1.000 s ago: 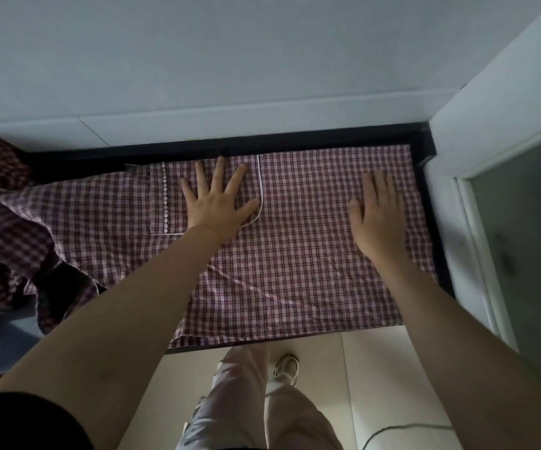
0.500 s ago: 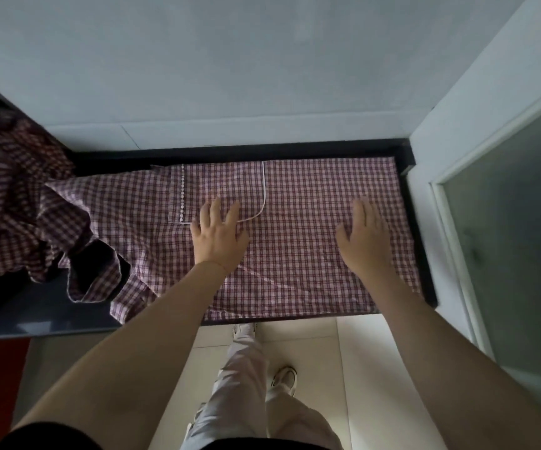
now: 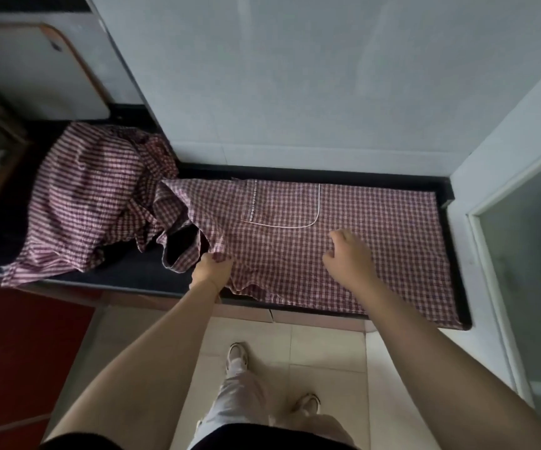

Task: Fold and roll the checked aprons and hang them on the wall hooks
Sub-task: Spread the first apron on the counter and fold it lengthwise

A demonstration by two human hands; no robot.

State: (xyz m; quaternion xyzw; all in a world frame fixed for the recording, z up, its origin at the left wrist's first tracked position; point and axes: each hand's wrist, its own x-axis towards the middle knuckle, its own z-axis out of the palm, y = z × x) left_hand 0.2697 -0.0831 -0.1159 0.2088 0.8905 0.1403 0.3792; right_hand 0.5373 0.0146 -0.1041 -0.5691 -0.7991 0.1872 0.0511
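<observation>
A red-and-white checked apron point(image 3: 376, 241) lies spread flat on the dark counter point(image 3: 451, 203), its white-piped pocket point(image 3: 282, 206) near the back edge. My left hand point(image 3: 212, 269) grips the apron's bunched near-left edge, fingers curled into the cloth. My right hand point(image 3: 348, 254) hovers over or rests on the apron's middle, just below the pocket, with its fingers loosely curled and nothing in them. A second checked apron point(image 3: 90, 196) lies crumpled in a heap at the counter's left. No wall hooks are in view.
A grey wall rises right behind the counter. A frosted glass door point(image 3: 528, 280) and its white frame close off the right side. A white board with a brown rim point(image 3: 35, 73) leans at the back left. Tiled floor and my feet point(image 3: 238, 355) lie below.
Both hands have left their flat press on the apron and drawn toward me. My left hand moved left to the near edge and took hold of the cloth. The view pulled back.
</observation>
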